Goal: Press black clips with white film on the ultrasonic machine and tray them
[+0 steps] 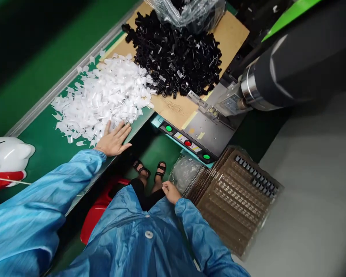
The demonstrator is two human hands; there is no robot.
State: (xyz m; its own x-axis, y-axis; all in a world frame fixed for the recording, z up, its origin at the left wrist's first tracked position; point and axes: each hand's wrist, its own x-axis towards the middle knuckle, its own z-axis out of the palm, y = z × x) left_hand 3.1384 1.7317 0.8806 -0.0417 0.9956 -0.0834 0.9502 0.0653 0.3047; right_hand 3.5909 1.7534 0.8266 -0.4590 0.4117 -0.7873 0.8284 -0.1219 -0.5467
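Green-topped counter (43,142), brown board laid on it; grey floor at right. Heap of white plastic slips (103,96) beside heap of black spring clips (175,57). Left hand (113,140): open flat, fingertips touching white heap. Right hand (171,191): loosely curled, empty, beside stacked brown plastic trays (233,200).

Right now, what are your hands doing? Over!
Left hand flat, open, touching white plastic pieces. Right hand closed by knee, beside brown trays. Black parts untouched.

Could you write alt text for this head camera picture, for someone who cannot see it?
A person in a blue coat rests the left hand flat beside a heap of small white plastic pieces; the right hand touches a stack of brown plastic trays.
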